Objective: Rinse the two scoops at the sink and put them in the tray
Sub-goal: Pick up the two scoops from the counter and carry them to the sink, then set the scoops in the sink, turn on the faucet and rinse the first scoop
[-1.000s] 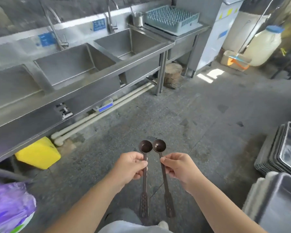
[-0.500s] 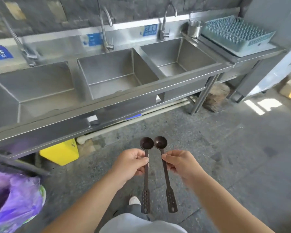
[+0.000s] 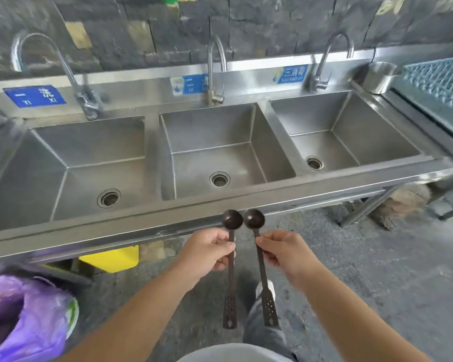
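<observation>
Two scoops: one per hand, bowls up and side by side, nearly touching, just short of the sink's front rim.
Left hand (image 3: 207, 253): fingers (image 3: 224, 248) pinched around the upper shaft of the left scoop (image 3: 232, 223); perforated handle end hangs below.
Right hand (image 3: 288, 253): fingers (image 3: 263, 242) closed on the shaft of the right scoop (image 3: 254, 219), same high grip.
Sink (image 3: 220, 205): three steel basins, each with a gooseneck tap; middle basin (image 3: 228, 158) lies straight ahead.
Step in hand: approach, rinse not begun; no water visible at any spout.
Doing it well: likely carry both bowls over the rim under the middle tap (image 3: 215, 71), free one hand for the lever, tilt bowls so water runs through, rinse handle holes too.
Tray: none clearly in view; blue rack (image 3: 439, 82) at far right is cut off by the edge.
Hard to tell: residue in the dark bowls; label text blurred; purple bag (image 3: 24, 317) contents hidden.
</observation>
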Demonstrator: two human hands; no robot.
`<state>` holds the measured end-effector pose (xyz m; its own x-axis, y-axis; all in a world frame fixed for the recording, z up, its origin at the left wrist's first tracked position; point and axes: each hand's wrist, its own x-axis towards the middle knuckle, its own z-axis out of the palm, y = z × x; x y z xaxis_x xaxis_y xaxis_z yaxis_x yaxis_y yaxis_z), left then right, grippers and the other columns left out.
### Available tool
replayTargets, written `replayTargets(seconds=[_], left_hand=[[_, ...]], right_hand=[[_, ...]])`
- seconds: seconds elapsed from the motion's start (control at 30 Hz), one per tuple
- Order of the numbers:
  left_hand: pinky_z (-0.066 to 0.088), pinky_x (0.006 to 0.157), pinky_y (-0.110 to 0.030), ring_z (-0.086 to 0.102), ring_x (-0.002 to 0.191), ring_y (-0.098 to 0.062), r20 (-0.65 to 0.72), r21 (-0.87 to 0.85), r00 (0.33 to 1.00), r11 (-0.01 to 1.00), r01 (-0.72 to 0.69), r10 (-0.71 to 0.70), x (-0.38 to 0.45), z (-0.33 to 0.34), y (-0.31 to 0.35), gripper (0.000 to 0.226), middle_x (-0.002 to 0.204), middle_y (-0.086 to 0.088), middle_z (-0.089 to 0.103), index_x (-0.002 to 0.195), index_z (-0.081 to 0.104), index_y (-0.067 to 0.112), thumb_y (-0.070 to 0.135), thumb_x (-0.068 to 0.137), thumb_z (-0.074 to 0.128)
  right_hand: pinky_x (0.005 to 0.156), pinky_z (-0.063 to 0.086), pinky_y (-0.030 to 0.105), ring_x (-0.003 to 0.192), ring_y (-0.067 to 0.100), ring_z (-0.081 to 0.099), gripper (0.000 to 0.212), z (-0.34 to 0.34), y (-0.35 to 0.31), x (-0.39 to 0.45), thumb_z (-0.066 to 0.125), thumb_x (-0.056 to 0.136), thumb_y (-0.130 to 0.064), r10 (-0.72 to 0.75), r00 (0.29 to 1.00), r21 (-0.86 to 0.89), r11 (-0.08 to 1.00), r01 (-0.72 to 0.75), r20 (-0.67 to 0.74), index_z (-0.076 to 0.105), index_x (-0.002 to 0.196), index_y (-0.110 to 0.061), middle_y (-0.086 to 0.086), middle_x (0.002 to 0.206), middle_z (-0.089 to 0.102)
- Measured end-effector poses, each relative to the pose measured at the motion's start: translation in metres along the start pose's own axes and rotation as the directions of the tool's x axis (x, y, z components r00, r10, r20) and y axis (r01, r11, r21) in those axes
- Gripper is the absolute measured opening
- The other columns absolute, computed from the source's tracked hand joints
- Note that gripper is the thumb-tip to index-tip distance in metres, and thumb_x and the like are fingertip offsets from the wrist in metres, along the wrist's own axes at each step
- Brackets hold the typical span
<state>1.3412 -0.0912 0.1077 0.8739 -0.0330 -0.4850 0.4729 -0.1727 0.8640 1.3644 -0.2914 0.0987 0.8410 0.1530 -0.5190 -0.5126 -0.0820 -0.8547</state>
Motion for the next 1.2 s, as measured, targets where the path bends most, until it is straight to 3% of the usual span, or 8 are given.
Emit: replayTargets(seconds=[0.17,0.27,0.4,0.57,0.67,0.87,1.1,1.2], left_hand=[[0.048,0.049,-0.021,0.065,0.059,-0.013,-0.098,-0.078,0.995,0.997,-0.002,-0.006,0.083,-0.002,0.043,0.007,0.074,-0.005,0.075,0.08,0.074,0.025,0.021,0.079,0.069],[0.051,0.053,-0.02,0.068,0.059,-0.01,-0.175,-0.096,0.984,0.995,0.02,-0.037,0.125,-0.002,0.069,0.014,0.069,0.002,0.074,0.077,0.074,0.033,0.02,0.081,0.07],[0.049,0.052,-0.02,0.064,0.054,-0.008,-0.216,-0.168,0.971,0.984,0.065,-0.101,0.174,-0.005,0.094,0.009,0.062,0.004,0.07,0.084,0.072,0.02,0.012,0.084,0.069],[0.053,0.058,-0.021,0.067,0.06,-0.009,-0.253,-0.179,0.956,0.978,0.104,-0.148,0.231,-0.025,0.117,0.007,0.076,-0.005,0.073,0.091,0.071,0.015,0.011,0.087,0.067],[0.054,0.058,-0.023,0.062,0.053,-0.006,-0.253,-0.218,0.953,0.969,0.113,-0.168,0.269,-0.043,0.123,0.009,0.075,-0.006,0.068,0.095,0.07,0.011,0.008,0.088,0.065],[0.054,0.055,-0.018,0.06,0.056,-0.01,-0.25,-0.269,0.941,0.95,0.161,-0.23,0.353,-0.086,0.107,0.008,0.077,-0.005,0.064,0.095,0.068,0.012,0.009,0.089,0.066],[0.053,0.06,-0.026,0.052,0.053,-0.015,-0.211,-0.441,0.859,0.829,0.343,-0.467,0.451,-0.106,0.036,0.005,0.075,-0.01,0.061,0.09,0.066,0.007,0.002,0.087,0.066],[0.053,0.055,-0.024,0.052,0.048,-0.015,-0.19,-0.48,0.828,0.785,0.391,-0.528,0.483,-0.101,-0.004,0.006,0.068,-0.008,0.06,0.086,0.065,0.006,0.0,0.087,0.066]], right_hand=[[0.052,0.034,0.023,0.052,0.013,0.044,0.025,-0.021,-0.058,0.098,0.069,0.089,-0.013,-0.029,0.994,-0.085,0.996,0.038,0.102,0.071,0.064,-0.014,0.004,0.056,0.054],[0.052,0.032,0.024,0.054,0.014,0.044,0.029,-0.03,-0.093,0.148,0.067,0.09,-0.011,-0.032,0.988,-0.123,0.991,0.05,0.149,0.071,0.061,-0.014,0.008,0.06,0.054],[0.049,0.035,0.021,0.048,0.012,0.046,0.028,-0.032,-0.131,0.204,0.064,0.091,-0.005,-0.013,0.976,-0.132,0.99,0.042,0.217,0.069,0.065,-0.01,0.007,0.057,0.056],[0.046,0.037,0.016,0.046,0.007,0.048,0.026,-0.025,-0.153,0.268,0.065,0.092,-0.009,0.023,0.972,-0.135,0.991,0.009,0.235,0.072,0.067,-0.013,-0.002,0.052,0.059],[0.044,0.038,0.015,0.044,0.005,0.049,0.029,-0.018,-0.159,0.308,0.066,0.091,-0.012,0.054,0.979,-0.123,0.992,-0.03,0.194,0.073,0.063,-0.016,-0.003,0.051,0.06],[0.044,0.032,0.017,0.045,0.008,0.045,0.026,-0.006,-0.153,0.39,0.067,0.091,-0.014,0.147,0.988,-0.121,0.983,-0.14,0.05,0.069,0.064,-0.015,0.002,0.055,0.057],[0.035,0.035,0.012,0.036,0.003,0.049,0.02,-0.001,-0.095,0.49,0.063,0.092,-0.003,0.31,0.945,-0.05,0.948,-0.316,-0.101,0.065,0.073,-0.008,0.003,0.056,0.058],[0.042,0.035,0.016,0.045,0.007,0.051,0.018,0.003,-0.052,0.527,0.063,0.093,-0.006,0.399,0.906,-0.018,0.914,-0.406,-0.141,0.065,0.076,-0.011,0.004,0.061,0.059]])
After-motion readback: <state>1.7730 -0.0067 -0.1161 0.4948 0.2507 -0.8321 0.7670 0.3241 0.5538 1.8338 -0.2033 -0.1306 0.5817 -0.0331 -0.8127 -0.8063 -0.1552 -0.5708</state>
